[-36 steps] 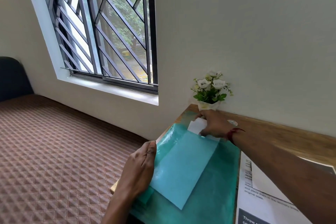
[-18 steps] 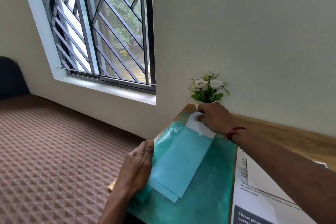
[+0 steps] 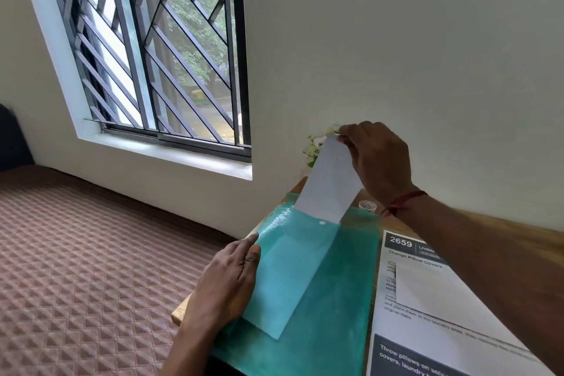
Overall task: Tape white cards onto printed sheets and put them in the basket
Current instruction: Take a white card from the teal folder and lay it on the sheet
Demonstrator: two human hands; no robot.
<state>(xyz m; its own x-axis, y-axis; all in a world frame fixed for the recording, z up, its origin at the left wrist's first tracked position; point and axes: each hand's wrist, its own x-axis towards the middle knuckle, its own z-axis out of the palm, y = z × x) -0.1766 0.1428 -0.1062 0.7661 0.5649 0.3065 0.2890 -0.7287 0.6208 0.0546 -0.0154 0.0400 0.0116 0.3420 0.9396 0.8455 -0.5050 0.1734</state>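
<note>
Right hand (image 3: 375, 162) pinches the top edge of the white card (image 3: 328, 189) between thumb and fingertips in our one head view. The card stands tilted, with its lower half inside the translucent green folder (image 3: 320, 330), where it shows as a paler patch. Left hand (image 3: 225, 287) lies flat along the folder's left edge, fingers straight, pressing it onto the wooden desk (image 3: 518, 232). Just right of the folder lies the printed sheet (image 3: 427, 333), with a second card (image 3: 427, 287) resting on it. We see no basket.

We judge the card very light and thin, stiff enough to hold its shape from a pinch at one edge, yet easy to crease if squeezed or bent sideways. The smooth plastic should let it slide, though it may cling, so we would hold it near the top edge and draw along its length. The folder looks limp and slippery, and without the flat left hand it would likely lift with the card
</note>
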